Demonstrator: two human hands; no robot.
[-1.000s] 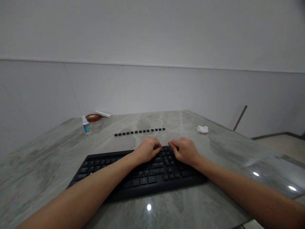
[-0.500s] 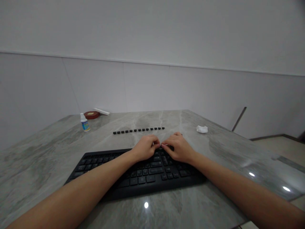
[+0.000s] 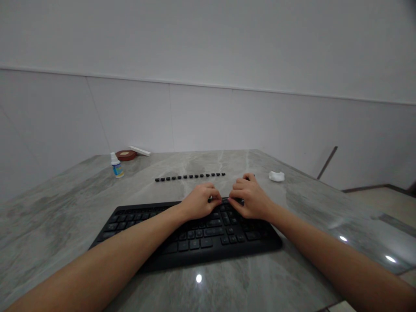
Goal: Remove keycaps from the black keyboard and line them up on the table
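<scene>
Both hands (image 3: 224,201) on black keyboard (image 3: 156,227)

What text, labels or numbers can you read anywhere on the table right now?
None can be read.
keyboard: key legends are too small and blurred.
small bottle: blue label, print unreadable.
row of loose keycaps: too small to tell.

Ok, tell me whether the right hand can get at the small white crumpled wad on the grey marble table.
Probably yes: the right hand rests on the black keyboard, with bare tabletop between it and the wad.
</scene>
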